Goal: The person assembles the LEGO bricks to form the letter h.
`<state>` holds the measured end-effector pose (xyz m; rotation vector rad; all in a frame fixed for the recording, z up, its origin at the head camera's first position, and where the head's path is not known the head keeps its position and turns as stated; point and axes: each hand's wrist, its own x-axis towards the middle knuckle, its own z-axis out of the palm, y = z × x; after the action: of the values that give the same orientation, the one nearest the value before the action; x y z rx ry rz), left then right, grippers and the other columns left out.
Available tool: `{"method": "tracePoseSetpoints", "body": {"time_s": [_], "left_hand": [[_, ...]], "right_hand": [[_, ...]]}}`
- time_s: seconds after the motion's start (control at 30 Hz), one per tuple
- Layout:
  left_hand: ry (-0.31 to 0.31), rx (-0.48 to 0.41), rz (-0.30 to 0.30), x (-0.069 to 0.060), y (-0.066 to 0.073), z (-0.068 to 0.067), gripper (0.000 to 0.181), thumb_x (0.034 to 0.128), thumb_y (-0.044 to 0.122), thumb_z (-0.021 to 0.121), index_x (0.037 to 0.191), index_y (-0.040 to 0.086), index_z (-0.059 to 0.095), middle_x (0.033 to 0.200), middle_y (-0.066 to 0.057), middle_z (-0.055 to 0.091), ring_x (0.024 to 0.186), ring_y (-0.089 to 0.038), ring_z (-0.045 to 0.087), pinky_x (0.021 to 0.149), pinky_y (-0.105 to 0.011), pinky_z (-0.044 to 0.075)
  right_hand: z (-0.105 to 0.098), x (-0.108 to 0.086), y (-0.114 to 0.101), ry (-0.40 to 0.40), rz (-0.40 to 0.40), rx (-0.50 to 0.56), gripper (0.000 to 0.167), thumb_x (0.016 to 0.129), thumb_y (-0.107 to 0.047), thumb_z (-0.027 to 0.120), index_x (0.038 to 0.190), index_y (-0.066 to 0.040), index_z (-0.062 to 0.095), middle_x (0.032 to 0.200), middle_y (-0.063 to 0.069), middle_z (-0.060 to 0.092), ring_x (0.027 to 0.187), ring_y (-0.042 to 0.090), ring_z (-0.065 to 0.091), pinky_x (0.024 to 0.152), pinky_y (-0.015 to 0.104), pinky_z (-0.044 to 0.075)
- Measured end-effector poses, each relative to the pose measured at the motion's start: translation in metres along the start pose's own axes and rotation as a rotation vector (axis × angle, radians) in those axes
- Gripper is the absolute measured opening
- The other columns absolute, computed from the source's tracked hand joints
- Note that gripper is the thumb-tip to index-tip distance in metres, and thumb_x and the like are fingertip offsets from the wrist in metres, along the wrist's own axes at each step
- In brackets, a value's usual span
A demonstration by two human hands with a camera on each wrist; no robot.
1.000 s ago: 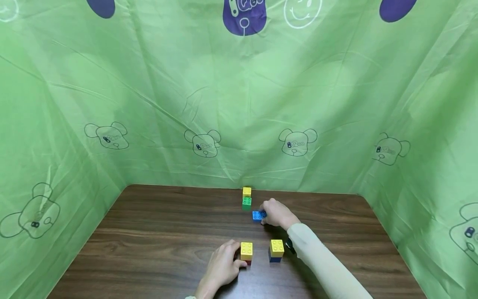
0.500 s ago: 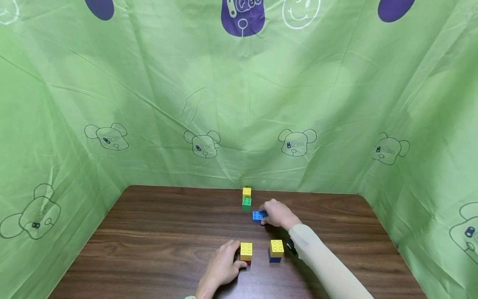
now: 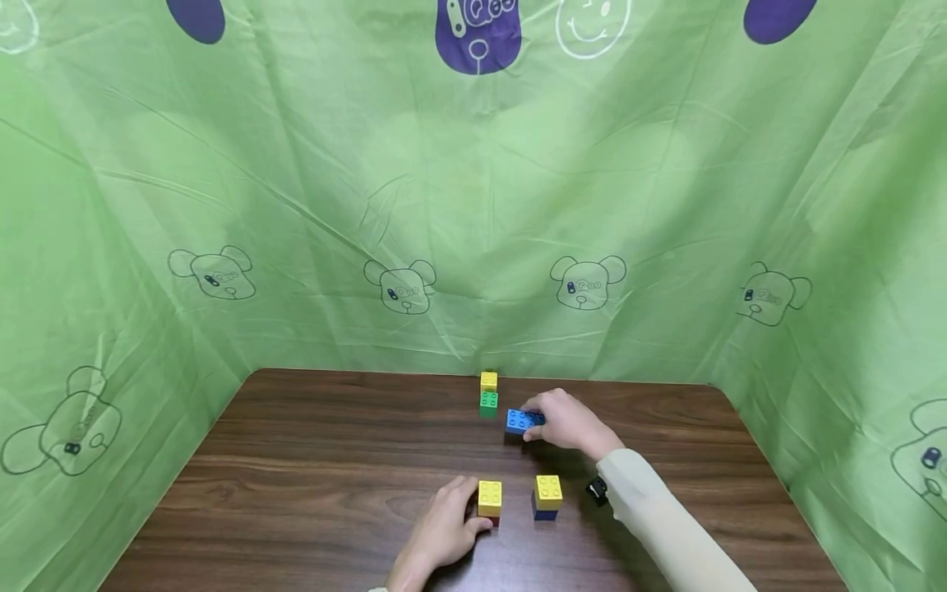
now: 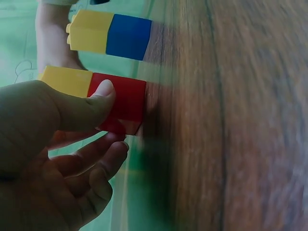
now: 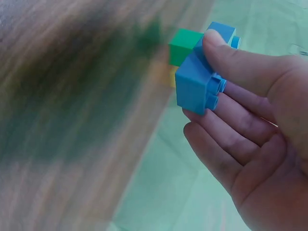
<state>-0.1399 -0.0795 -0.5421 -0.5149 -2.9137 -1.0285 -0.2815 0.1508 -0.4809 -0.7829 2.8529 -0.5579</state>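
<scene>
Blue plastic shows in the grip of the right hand [image 3: 565,419]: thumb on one long side of the blue building brick [image 3: 520,421], fingertips on the other, pinching it. The brick sits just beside the green brick [image 3: 488,404], studs up, and looks to be off the bench [image 3: 333,460], judging by the dark shadow under it. The left hand [image 3: 442,524] pinches the nearer stack, a left yellow brick [image 3: 490,493] on a red brick [image 4: 130,101].

The step in hand seems to be lifting the blue brick while the stack is steadied. To do it well, hold the brick level by its long sides and let the fingers leave the studs uncovered. Carry it clear of the green brick, which stands near enough to be knocked. With the left hand, hold low on the red so that the yellow is not pried loose, and press no harder than the stack needs to stand upright.

Only the head view gives the whole layout: the far yellow brick [image 3: 489,381] behind the green one, and the right yellow brick [image 3: 548,489] on a dark blue brick [image 3: 545,515], apart from the held stack. From above, red is a mere sliver; the left wrist view shows its full side, with the thumb pressed on it. The right wrist view shows the thumb's place on the blue brick and the studs facing the palm, but neither stack. Whether the green and far yellow bricks touch, I cannot tell.
</scene>
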Motion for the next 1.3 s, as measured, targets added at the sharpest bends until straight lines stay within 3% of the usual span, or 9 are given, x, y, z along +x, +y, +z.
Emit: {"method": "tracePoseSetpoints", "body": {"time_s": [0.23, 0.6, 0.83, 1.03, 1.3], "left_hand": [[0.018, -0.036, 0.023, 0.001, 0.005, 0.006, 0.028, 0.0842, 0.023, 0.082, 0.102, 0.019, 0.060, 0.094, 0.010, 0.058, 0.086, -0.008, 0.057, 0.074, -0.032, 0.050], [0.031, -0.047, 0.018, 0.004, 0.009, 0.014, 0.030, 0.0854, 0.024, 0.081, 0.106, 0.021, 0.060, 0.102, 0.009, 0.062, 0.095, -0.010, 0.062, 0.083, -0.037, 0.055], [0.034, -0.062, 0.034, 0.005, 0.011, 0.016, 0.030, 0.0855, 0.023, 0.081, 0.109, 0.020, 0.063, 0.104, 0.007, 0.063, 0.096, -0.011, 0.063, 0.084, -0.036, 0.055], [0.018, -0.081, 0.035, 0.007, 0.015, 0.021, 0.033, 0.0872, 0.024, 0.080, 0.116, 0.020, 0.065, 0.107, 0.007, 0.064, 0.100, -0.010, 0.062, 0.088, -0.037, 0.055], [0.058, -0.046, 0.072, 0.008, 0.017, 0.027, 0.033, 0.0866, 0.027, 0.080, 0.115, 0.019, 0.066, 0.106, 0.007, 0.065, 0.096, -0.008, 0.062, 0.082, -0.034, 0.054]], "right_hand": [[-0.024, -0.024, -0.016, 0.053, -0.100, 0.003, 0.037, 0.086, -0.027, 0.083, 0.119, -0.012, 0.074, 0.110, -0.001, 0.074, 0.089, 0.007, 0.064, 0.078, 0.031, 0.055], [-0.033, -0.061, -0.050, -0.015, -0.222, -0.019, 0.033, 0.081, -0.031, 0.086, 0.108, -0.016, 0.073, 0.097, -0.010, 0.071, 0.079, 0.002, 0.059, 0.070, 0.023, 0.051], [-0.034, -0.070, -0.060, -0.086, -0.228, -0.064, 0.037, 0.078, -0.033, 0.088, 0.108, -0.014, 0.075, 0.093, -0.011, 0.072, 0.078, 0.000, 0.059, 0.071, 0.026, 0.053], [-0.030, -0.073, -0.061, -0.103, -0.237, -0.106, 0.034, 0.077, -0.032, 0.089, 0.102, -0.014, 0.075, 0.092, -0.010, 0.073, 0.078, 0.001, 0.062, 0.071, 0.027, 0.055], [-0.026, -0.074, -0.059, -0.103, -0.252, -0.105, 0.030, 0.076, -0.032, 0.089, 0.097, -0.016, 0.076, 0.091, -0.009, 0.074, 0.076, 0.000, 0.062, 0.069, 0.026, 0.055]]}}
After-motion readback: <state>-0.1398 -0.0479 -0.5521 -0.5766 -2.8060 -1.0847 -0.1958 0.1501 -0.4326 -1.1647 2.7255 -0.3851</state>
